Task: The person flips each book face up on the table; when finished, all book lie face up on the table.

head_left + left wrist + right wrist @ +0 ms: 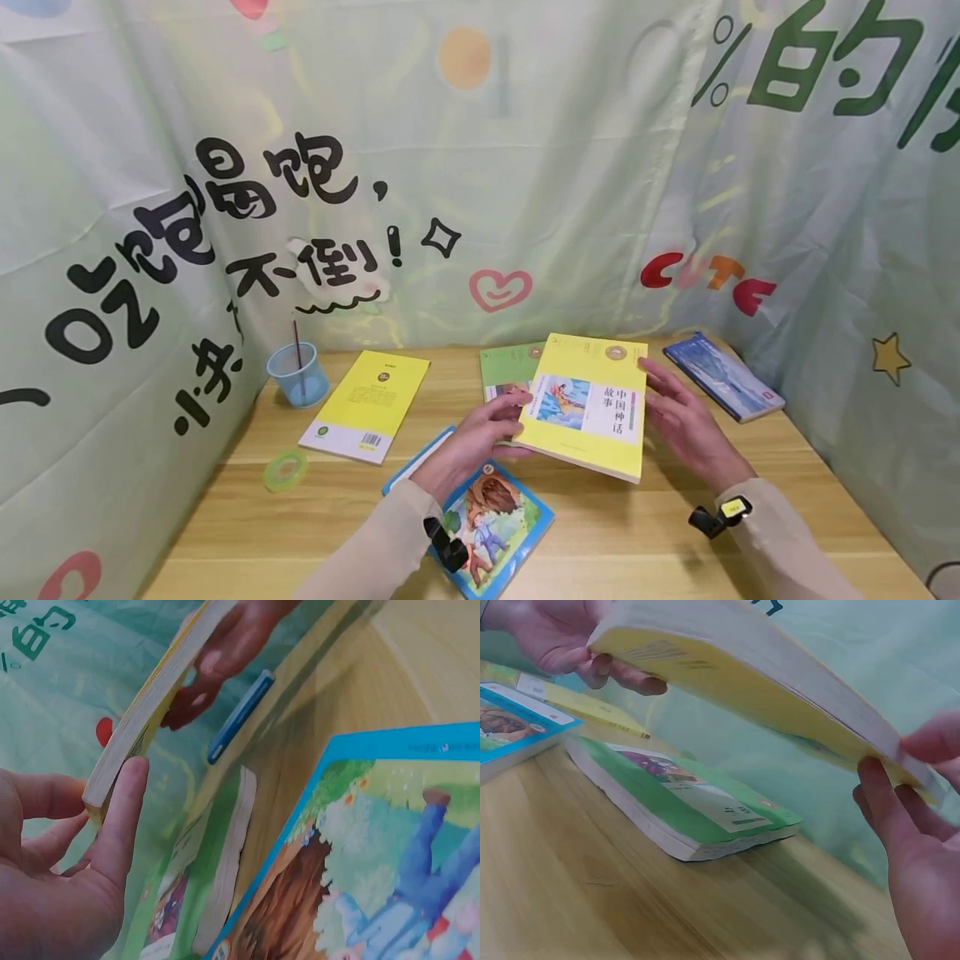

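Observation:
A yellow paperback book is held up off the table, its cover facing up with a picture and Chinese characters. My left hand pinches its left edge, as the left wrist view shows with thumb and fingers on either side of the pages. On the opposite edge my right hand grips the book; the right wrist view shows fingers beneath it. Under and behind the raised book lies a green book, partly covered in the head view. A blue-bordered picture book lies below my left forearm.
Another yellow book lies back cover up at the left. Beside it stand a blue cup with a thin stick inside and a greenish ring. A blue book rests at the back right. Printed cloth walls the table.

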`<action>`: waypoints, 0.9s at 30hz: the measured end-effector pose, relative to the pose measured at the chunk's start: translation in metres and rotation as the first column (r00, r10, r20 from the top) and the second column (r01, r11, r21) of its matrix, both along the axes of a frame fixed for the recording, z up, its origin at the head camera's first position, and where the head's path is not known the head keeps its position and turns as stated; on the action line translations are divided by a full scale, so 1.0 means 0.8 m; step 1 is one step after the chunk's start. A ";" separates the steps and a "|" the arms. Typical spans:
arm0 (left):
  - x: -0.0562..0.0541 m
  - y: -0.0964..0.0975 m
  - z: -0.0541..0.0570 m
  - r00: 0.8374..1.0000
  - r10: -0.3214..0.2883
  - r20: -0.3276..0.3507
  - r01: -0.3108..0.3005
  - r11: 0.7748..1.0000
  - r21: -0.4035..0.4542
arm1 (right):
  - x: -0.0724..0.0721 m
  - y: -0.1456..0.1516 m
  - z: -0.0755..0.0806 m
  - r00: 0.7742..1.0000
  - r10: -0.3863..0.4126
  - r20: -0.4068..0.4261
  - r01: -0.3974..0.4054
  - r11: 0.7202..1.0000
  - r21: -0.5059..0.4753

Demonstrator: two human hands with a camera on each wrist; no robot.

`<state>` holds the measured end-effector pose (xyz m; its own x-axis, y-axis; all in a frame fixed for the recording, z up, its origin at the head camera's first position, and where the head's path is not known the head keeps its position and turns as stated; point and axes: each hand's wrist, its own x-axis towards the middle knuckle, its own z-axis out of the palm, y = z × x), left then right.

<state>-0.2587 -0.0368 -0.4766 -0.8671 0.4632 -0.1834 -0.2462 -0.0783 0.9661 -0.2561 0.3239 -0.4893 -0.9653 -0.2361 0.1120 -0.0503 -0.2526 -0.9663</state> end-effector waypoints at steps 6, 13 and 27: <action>0.001 0.010 -0.002 1.000 0.028 0.003 -0.028 0.999 0.019 | 0.001 0.003 -0.002 0.998 -0.057 0.033 0.054 0.995 0.080; 0.004 0.025 -0.004 0.999 0.030 -0.014 -0.030 1.000 0.001 | 0.003 0.009 0.003 0.992 -0.090 0.085 0.090 0.996 0.002; 0.010 0.069 0.001 0.997 0.077 0.004 -0.077 0.995 0.059 | 0.010 0.044 -0.001 0.985 0.165 0.055 -0.166 0.986 0.002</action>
<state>-0.2509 0.0185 -0.4755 -0.9005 0.4047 -0.1592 -0.2388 -0.1542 0.9587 -0.2482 0.3592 -0.4898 -0.9174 -0.3936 0.0582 0.0446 -0.2471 -0.9680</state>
